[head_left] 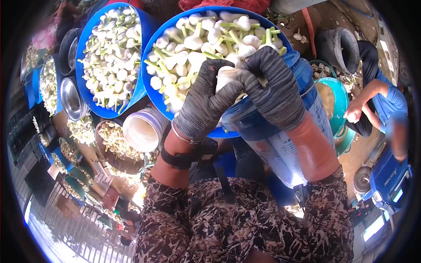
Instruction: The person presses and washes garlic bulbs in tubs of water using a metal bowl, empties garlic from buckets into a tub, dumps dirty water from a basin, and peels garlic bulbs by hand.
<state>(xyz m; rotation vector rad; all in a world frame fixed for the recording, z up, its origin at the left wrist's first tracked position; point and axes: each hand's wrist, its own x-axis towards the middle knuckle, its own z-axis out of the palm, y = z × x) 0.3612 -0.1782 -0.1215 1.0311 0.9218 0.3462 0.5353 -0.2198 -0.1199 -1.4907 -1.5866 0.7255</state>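
Note:
A whitish garlic bulb is held up in front of me between my two grey-gloved hands. My left hand wraps round it, with thumb and fingers closed on its left and lower sides. At the bulb's right side, my right hand is closed in a pinch, its fingertips partly hidden. Just behind the hands stands a wide blue tub heaped with garlic bulbs on green stems. Below my right hand a blue-rimmed bucket leans, its opening largely covered by that hand.
Another blue tub of garlic stands at the left, near a white bucket and a metal basin. At the right, a person in blue works beside a teal basin. A dark bucket lies behind them.

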